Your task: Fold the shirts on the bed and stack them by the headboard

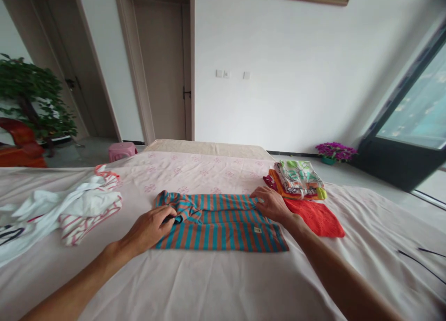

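Note:
A teal and brown striped shirt (226, 228) lies folded in half lengthwise on the bed, with a small pale label near its right end. At the left end, where the cloth is bunched, my left hand (155, 226) has its fingers curled onto the fabric. My right hand (272, 204) grips the shirt's far right edge, thumb and fingers closed together on it. Just beyond my right wrist sits a stack of folded clothes (299, 177), a white patterned piece on top. A red garment (315, 219) is spread partly under that stack.
White and striped clothes (83, 205) lie in a loose heap on the left of the pink sheet (209, 284). A pink stool (122, 151) stands beyond the bed. Thin dark cords (420, 260) rest at the right. Purple flowers (335, 151) stand by the wall.

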A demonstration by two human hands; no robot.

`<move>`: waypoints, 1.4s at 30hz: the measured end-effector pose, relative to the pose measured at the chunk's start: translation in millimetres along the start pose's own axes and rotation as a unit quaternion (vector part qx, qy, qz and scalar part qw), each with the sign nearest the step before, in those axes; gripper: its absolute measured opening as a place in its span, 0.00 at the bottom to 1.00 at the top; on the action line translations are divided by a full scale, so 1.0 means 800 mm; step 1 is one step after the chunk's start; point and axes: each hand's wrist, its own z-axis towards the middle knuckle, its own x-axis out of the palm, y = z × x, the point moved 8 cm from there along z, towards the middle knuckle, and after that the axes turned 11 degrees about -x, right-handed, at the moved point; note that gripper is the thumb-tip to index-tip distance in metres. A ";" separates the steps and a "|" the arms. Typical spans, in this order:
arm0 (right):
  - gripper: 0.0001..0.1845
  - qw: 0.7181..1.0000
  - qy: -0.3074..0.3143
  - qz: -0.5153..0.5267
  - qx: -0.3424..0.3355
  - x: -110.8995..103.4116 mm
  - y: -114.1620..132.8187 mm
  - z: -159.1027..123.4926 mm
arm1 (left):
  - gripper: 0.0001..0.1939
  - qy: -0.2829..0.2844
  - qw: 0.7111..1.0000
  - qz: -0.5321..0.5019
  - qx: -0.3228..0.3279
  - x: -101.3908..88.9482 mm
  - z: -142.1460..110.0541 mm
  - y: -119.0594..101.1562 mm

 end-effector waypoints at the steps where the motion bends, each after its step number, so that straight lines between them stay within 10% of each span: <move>1: 0.14 1.000 0.019 0.004 0.008 0.003 0.003 0.003 | 0.12 0.019 0.999 -0.032 -0.011 -0.001 -0.001 0.001; 8: 0.15 1.000 0.017 0.014 0.007 -0.005 0.085 0.031 | 0.13 -0.082 0.977 -0.114 -0.159 -0.036 0.022 0.082; 17: 0.14 0.987 0.014 0.061 -0.151 0.044 0.279 0.097 | 0.26 -0.097 0.988 0.043 -0.108 -0.017 0.086 0.105; 23: 0.16 0.993 0.029 0.037 -0.110 0.075 0.282 0.133 | 0.15 -0.087 0.985 0.068 -0.131 -0.009 0.101 0.105; 31: 0.19 0.986 -0.021 0.088 -0.138 0.049 0.252 0.119 | 0.09 -0.126 0.965 0.083 -0.213 -0.013 0.105 0.129; 42: 0.17 0.974 0.003 0.139 -0.178 0.070 0.249 0.094 | 0.15 -0.107 0.981 0.121 -0.112 -0.024 0.083 0.099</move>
